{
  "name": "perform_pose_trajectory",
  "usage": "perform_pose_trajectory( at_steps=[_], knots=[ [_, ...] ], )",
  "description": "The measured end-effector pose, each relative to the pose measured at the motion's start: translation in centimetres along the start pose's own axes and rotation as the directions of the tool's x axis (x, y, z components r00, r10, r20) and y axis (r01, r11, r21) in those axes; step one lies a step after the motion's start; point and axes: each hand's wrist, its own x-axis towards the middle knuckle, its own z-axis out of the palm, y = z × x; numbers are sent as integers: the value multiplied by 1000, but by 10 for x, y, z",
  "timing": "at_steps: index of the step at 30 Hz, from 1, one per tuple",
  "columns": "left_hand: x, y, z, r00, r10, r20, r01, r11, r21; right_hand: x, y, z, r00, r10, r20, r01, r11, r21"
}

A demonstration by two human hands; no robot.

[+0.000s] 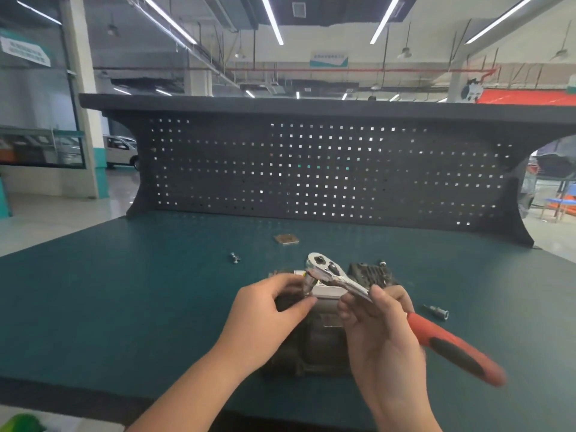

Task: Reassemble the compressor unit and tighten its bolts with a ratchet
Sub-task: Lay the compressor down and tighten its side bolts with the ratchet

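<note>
The dark compressor unit point(324, 341) lies on the green bench in front of me, with a silver labelled plate on top. My right hand point(378, 332) grips the chrome shank of a ratchet point(330, 271) that has a red and black handle point(455, 349) pointing down to the right. The ratchet head hovers over the unit's far end. My left hand point(265, 316) pinches the socket under the ratchet head with thumb and fingertips. A black finned cover point(371, 272) sits just behind the unit, partly hidden by the ratchet.
A loose socket or adapter point(437, 312) lies right of the unit. A small bolt point(234, 258) and a flat brown square piece point(286, 239) rest farther back on the bench top point(124, 291). A black pegboard point(327, 169) closes the bench's far side.
</note>
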Motion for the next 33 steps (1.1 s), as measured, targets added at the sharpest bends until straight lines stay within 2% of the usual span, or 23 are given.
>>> perform_pose_trajectory(
  at_steps=[3,7,14,28,33],
  knots=[
    [0,-4,2,999,38,-21,-36,996,78,-3,1,-1,1000,-7,26,6,1000,20],
    [0,-6,8,984,129,-124,-103,976,193,0,-2,-2,999,-27,24,26,998,53],
    [1,-8,10,971,176,-163,-137,965,226,5,-3,-2,1000,-17,26,16,999,47],
    [11,-15,17,974,145,-177,-100,965,243,16,1,-6,999,-8,36,8,1000,6],
    [32,-21,24,983,114,-141,-76,965,252,50,0,-12,995,93,26,-93,995,18]
  ],
)
